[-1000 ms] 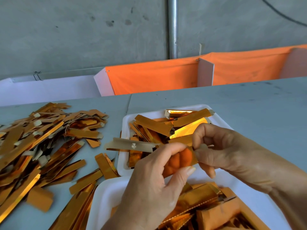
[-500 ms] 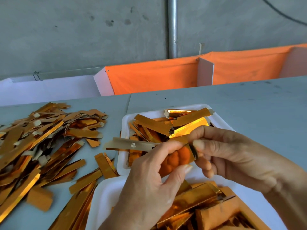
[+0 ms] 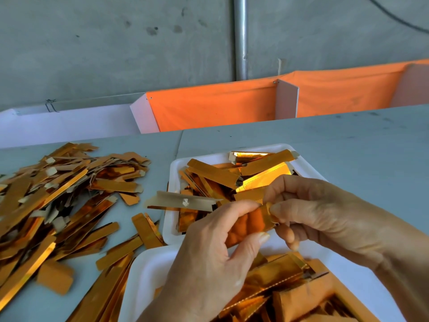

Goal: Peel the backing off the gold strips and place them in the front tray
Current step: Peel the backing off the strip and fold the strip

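Now my right hand [image 3: 325, 212] has shifted its pinch from a second ago and nips the strip's end, while my left hand [image 3: 209, 247] grips the gold strip [image 3: 251, 223] between thumb and fingers above the front tray [image 3: 171, 219]. Its pale backing [image 3: 183, 201] juts left, mostly lifted, so I judge the peel nearly done.

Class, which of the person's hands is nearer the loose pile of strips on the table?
Left. The left hand is nearer the loose pile; the right hand is farther across.
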The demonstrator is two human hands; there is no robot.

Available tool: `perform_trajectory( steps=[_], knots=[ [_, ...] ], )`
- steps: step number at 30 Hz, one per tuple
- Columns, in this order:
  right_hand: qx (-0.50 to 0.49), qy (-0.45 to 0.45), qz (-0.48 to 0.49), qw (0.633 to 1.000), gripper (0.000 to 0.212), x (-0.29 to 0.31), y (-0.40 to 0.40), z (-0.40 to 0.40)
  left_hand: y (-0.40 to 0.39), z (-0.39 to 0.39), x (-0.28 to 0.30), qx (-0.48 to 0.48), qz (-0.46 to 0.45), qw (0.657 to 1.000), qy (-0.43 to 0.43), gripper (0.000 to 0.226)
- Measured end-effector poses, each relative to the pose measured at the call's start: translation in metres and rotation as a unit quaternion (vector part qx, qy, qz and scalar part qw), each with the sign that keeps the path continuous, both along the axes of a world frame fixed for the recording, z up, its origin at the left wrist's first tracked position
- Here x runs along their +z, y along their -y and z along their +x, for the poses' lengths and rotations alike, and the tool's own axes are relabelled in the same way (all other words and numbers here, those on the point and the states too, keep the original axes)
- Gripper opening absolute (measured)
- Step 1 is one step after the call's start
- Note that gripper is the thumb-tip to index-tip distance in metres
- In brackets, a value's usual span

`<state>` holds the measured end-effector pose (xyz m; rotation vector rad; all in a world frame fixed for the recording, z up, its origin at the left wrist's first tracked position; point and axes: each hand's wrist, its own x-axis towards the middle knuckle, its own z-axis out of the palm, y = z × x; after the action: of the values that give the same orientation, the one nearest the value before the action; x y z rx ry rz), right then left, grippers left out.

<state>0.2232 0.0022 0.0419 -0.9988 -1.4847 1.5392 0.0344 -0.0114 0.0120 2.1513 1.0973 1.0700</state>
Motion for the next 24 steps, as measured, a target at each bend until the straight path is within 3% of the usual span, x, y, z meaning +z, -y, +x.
perform_trajectory(
  steps=[5,15,20,24],
  knots=[
    [-0.005,0.009,-0.001,1.0,0.01,0.0007,0.0006,0.0011,0.0004,0.0011,0.0008,-0.009,-0.006,1.0,0.018,0.036],
    [-0.006,0.011,-0.011,1.0,0.019,0.002,0.0014,0.0014,0.0024,0.0031,0.0016,-0.004,0.002,1.0,0.027,0.028],
    [-0.02,0.061,0.003,0.998,0.01,0.0037,0.0023,0.0,0.0024,0.0016,0.0005,-0.001,0.012,1.0,0.006,0.029],
    [-0.029,0.112,0.024,0.993,0.015,0.0036,0.0017,-0.0008,0.0016,0.0015,-0.0008,0.01,0.035,0.998,-0.042,0.033]
  ],
)
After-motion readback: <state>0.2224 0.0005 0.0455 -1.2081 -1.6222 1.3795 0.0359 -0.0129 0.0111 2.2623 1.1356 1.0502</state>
